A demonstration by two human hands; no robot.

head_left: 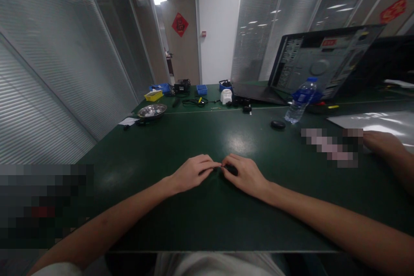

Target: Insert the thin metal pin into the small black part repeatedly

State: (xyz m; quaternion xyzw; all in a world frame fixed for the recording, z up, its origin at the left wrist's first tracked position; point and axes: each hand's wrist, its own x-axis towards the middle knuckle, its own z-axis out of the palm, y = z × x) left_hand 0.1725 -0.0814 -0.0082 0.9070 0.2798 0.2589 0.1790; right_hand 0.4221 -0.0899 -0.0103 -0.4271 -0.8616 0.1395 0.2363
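Note:
Just above the green tabletop (181,224), my two hands meet at the fingertips near the middle of the view. My left hand (193,174) is closed in a pinch, its fingers pointing right. Facing it, my right hand (246,175) is closed too, with thumb and forefinger pressed together. Between the fingertips shows a thin, small sliver (220,166), too small to name. Fingers cover most of whatever is pinched there.
A black mouse (278,124) and a water bottle (300,101) stand right of centre. Another person's hand (386,143) rests at the right beside a blurred patch. Back left is a metal dish (152,111). Farther back are a laptop (257,93), cables (195,101) and a blue tray (202,90).

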